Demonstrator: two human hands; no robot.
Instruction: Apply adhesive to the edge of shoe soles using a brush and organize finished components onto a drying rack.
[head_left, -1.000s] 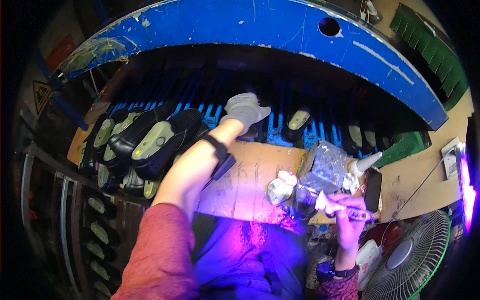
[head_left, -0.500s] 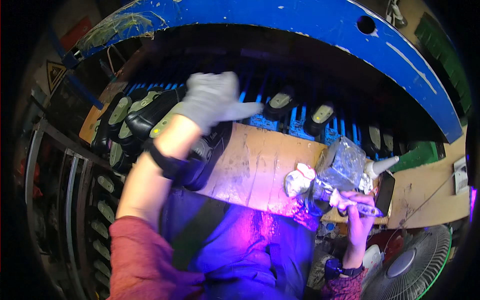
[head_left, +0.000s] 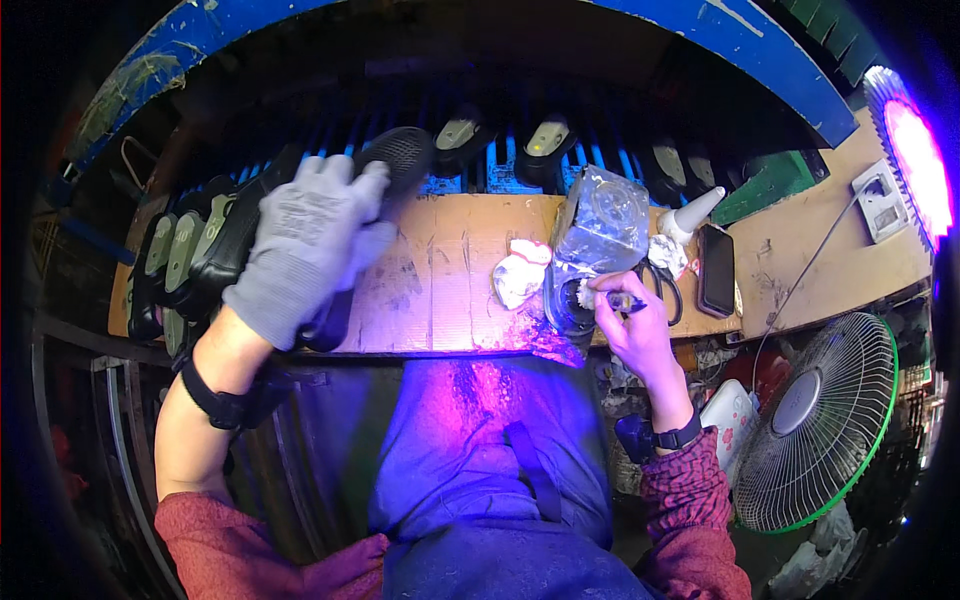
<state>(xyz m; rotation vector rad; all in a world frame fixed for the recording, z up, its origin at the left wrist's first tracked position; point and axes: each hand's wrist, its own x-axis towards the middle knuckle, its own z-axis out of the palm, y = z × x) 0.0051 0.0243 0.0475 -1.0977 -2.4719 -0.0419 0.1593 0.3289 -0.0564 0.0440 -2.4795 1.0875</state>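
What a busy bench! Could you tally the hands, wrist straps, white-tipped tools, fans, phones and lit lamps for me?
Hands: 2 (gloved left hand, bare right hand)
Wrist straps: 2
White-tipped tool: 1
Fan: 1
Phone: 1
Lit lamp: 1
Total: 8

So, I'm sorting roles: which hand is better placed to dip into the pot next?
Likely the right hand: it holds a tool at the pot; the left hand seems to hold a shoe.

Cardboard-topped bench (head_left: 440, 265) before a scuffed blue frame (head_left: 790, 62), green-rimmed fan (head_left: 797, 403) and glowing pinkish lamp (head_left: 918, 162) at right.
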